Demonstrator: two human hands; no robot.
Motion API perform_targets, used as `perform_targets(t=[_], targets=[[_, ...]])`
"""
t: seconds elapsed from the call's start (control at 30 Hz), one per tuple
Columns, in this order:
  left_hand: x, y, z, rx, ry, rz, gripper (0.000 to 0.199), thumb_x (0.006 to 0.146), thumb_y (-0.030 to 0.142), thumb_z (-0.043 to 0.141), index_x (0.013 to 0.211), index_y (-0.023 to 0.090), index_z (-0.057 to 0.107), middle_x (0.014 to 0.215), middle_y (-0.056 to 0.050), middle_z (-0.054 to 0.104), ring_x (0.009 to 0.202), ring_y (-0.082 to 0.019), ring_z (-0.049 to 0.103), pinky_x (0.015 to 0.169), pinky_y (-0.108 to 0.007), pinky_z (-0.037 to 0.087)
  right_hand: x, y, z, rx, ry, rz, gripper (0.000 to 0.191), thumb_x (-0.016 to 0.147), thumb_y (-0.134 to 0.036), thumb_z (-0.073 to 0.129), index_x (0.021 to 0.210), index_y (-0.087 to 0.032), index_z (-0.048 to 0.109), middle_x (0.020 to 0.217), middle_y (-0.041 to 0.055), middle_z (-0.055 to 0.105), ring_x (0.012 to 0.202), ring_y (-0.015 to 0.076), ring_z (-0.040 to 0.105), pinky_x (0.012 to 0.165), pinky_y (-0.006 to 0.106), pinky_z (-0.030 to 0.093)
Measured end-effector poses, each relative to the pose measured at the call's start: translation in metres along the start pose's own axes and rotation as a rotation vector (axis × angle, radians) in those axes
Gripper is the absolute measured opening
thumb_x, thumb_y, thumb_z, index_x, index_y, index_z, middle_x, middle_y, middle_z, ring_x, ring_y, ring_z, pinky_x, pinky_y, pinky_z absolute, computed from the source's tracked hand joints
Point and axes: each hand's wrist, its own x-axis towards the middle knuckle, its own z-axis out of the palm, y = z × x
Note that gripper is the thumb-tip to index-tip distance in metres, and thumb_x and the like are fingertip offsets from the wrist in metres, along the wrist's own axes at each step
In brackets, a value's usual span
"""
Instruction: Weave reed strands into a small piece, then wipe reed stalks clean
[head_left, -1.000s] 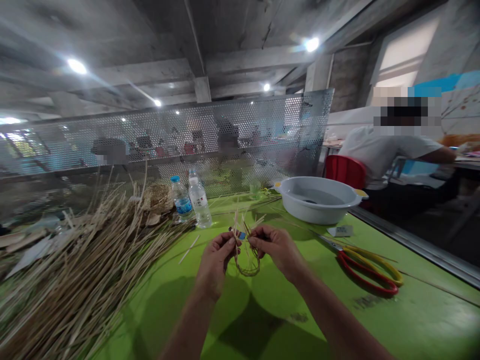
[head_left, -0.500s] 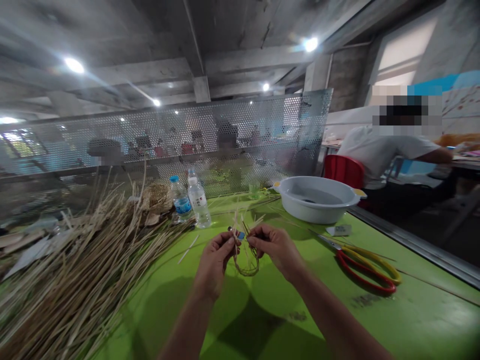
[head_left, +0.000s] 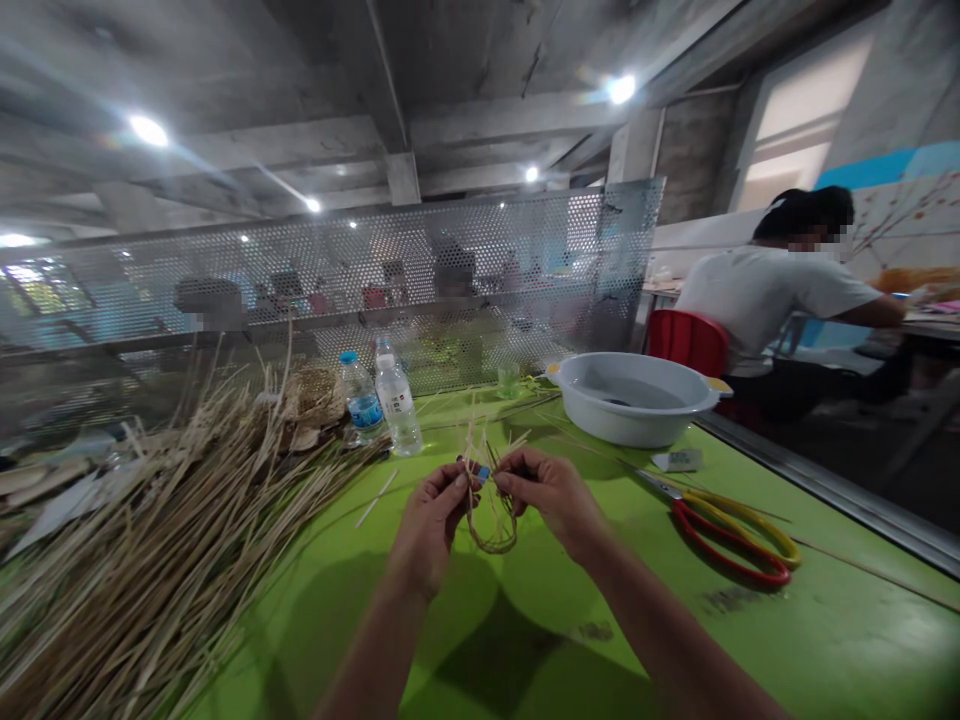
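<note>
Between my hands, above the green table, is a small loop of twisted straw with loose ends sticking up. My left hand pinches the loop's left side between thumb and fingers. On the other side, my right hand is closed on the straw strands, thumb against forefinger. A small blue item shows between the fingertips, close to the left hand; I cannot make out what it is. The fingers hide part of the weave.
A large heap of straw covers the left side, with a woven basket behind. Two water bottles stand mid-table. At right are a white basin holding water and scissors. A perforated metal screen runs behind; a person sits far right.
Both hands stay nearly in place on the straw loop. The blue item between the fingertips has shifted and tilted slightly. The seated person at right has hardly moved.
</note>
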Motion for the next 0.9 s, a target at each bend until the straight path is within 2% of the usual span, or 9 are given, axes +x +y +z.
perform_targets(t=[0.33, 0.53, 0.9], targets=[[-0.003, 0.000, 0.003, 0.045, -0.002, -0.009, 0.031, 0.062, 0.029, 0.085, 0.088, 0.015, 0.074, 0.082, -0.003, 0.069, 0.070, -0.009, 0.058, 0.071, -0.019, 0.047, -0.001, -0.001, 0.004, 0.001, -0.007, 0.008, 0.026, 0.067, -0.040, 0.077, 0.073, -0.016, 0.067, 0.061, -0.0020, 0.059, 0.051, 0.0095, 0.050, 0.048, 0.023, 0.045], [-0.003, -0.002, 0.004, 0.237, -0.003, 0.086, 0.026, 0.068, 0.031, 0.080, 0.087, 0.015, 0.073, 0.076, -0.003, 0.066, 0.069, -0.012, 0.055, 0.068, -0.022, 0.044, -0.002, 0.003, 0.008, 0.001, 0.023, 0.004, 0.025, 0.067, -0.038, 0.076, 0.073, -0.016, 0.065, 0.061, -0.0020, 0.060, 0.052, 0.0102, 0.052, 0.048, 0.023, 0.045], [-0.005, -0.002, 0.009, 0.370, 0.013, 0.166, 0.022, 0.070, 0.033, 0.076, 0.084, 0.017, 0.071, 0.073, -0.001, 0.065, 0.068, -0.014, 0.057, 0.068, -0.025, 0.045, -0.002, 0.009, 0.010, 0.015, 0.049, -0.003, 0.026, 0.068, -0.040, 0.076, 0.071, -0.018, 0.062, 0.062, -0.0022, 0.061, 0.050, 0.0102, 0.053, 0.048, 0.023, 0.046]])
